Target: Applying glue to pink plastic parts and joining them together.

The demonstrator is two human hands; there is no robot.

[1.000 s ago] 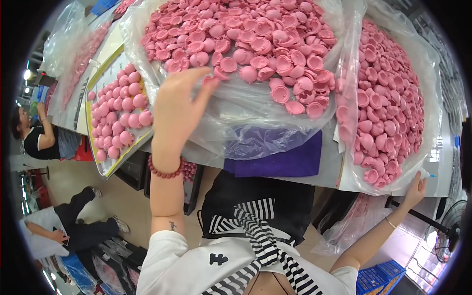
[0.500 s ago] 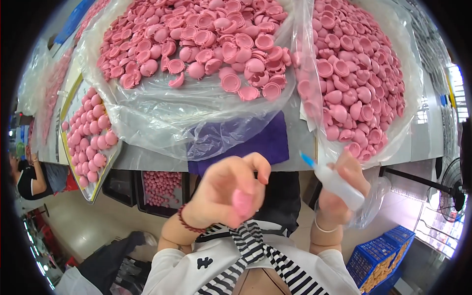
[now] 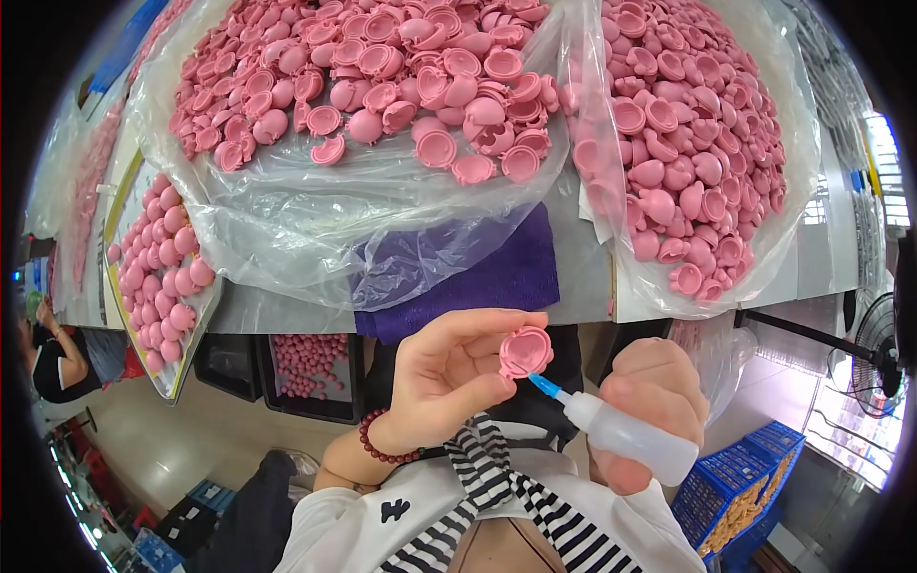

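My left hand [image 3: 457, 368] pinches a pink plastic half shell [image 3: 525, 352] between thumb and fingers, its hollow side showing. My right hand [image 3: 652, 409] is wrapped round a white squeeze bottle [image 3: 632, 441] with a blue needle tip. That tip reaches the lower edge of the half shell; whether it touches cannot be made out. Beyond my hands, a big heap of loose pink half shells [image 3: 382, 59] lies on clear plastic sheeting [image 3: 287, 224]. A second heap of pink shell pieces [image 3: 693, 158] fills the plastic at the right.
A purple cloth [image 3: 478, 277] hangs over the table's near edge. On the left stands a yellow-edged tray [image 3: 172, 368] of pink balls. Below the table is a black bin [image 3: 315, 406] with small pink pieces. Blue crates [image 3: 731, 497] and a fan [image 3: 874, 349] stand at the right.
The half shell has been turned so its hollow faces up. The bottle has come left and down, bringing its blue tip to the shell.
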